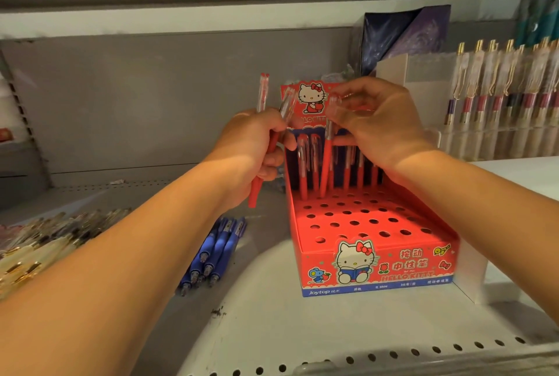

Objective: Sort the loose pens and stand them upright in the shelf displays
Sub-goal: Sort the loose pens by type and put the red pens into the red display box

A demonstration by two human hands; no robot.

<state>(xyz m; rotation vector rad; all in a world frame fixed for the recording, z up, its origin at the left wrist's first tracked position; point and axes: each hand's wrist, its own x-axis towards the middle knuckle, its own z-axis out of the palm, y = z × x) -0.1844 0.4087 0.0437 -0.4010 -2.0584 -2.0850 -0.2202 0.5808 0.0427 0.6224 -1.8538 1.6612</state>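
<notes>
The left hand is clenched around a bundle of red pens. Their clear capped tops stick up above the fist and their red barrels hang below it, clear of the shelf. The right hand pinches a single red pen near its clear top, between thumb and fingertips. That pen is held nearly upright, leaning a little, with its lower end down at the back row of holes in the red display box. Whether the tip is already seated in a hole cannot be told.

The box stands on the shelf just right of centre, its cartoon-cat front panel facing the shelf's front edge and its taller header card rising at the back, partly behind both hands. Its sloping red top is punched with rows of round holes. Only the back row is filled, with standing red pens on either side of the one being held.

On the shelf to the left of the box, a few blue pens lie side by side, tips towards the front edge. Further left, at the shelf's left edge, lies a loose pile of pale pens with gold clips. Towards the right rear, a clear rack holds upright pens with gold clips. A dark blue box stands behind the red box.
</notes>
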